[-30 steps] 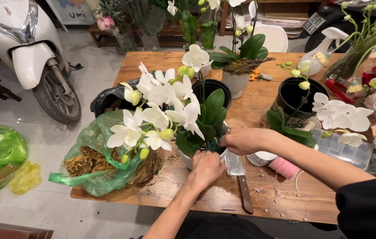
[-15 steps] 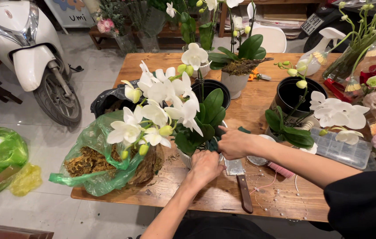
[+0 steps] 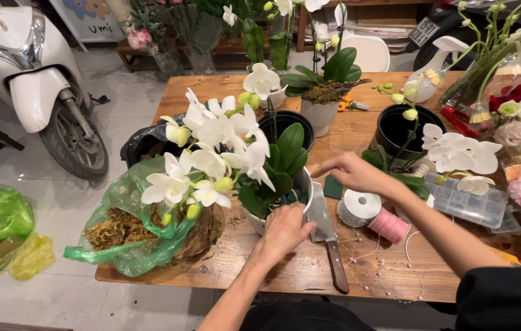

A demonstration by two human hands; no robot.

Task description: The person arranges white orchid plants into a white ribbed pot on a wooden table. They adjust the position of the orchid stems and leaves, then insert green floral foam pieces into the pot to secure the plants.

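White orchid (image 3: 223,147) in white pot (image 3: 300,184) on wooden table (image 3: 358,132), left hand (image 3: 285,230) cupped against pot's near side, right hand (image 3: 352,171) fingers loosely apart hovering by pot rim, cleaver (image 3: 324,230) just beside pot, green moss bag (image 3: 128,230) left, pink string spool (image 3: 389,225) right

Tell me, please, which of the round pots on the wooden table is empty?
The black plastic pot at the right: its dark inside is bare, while the other pots hold orchids.
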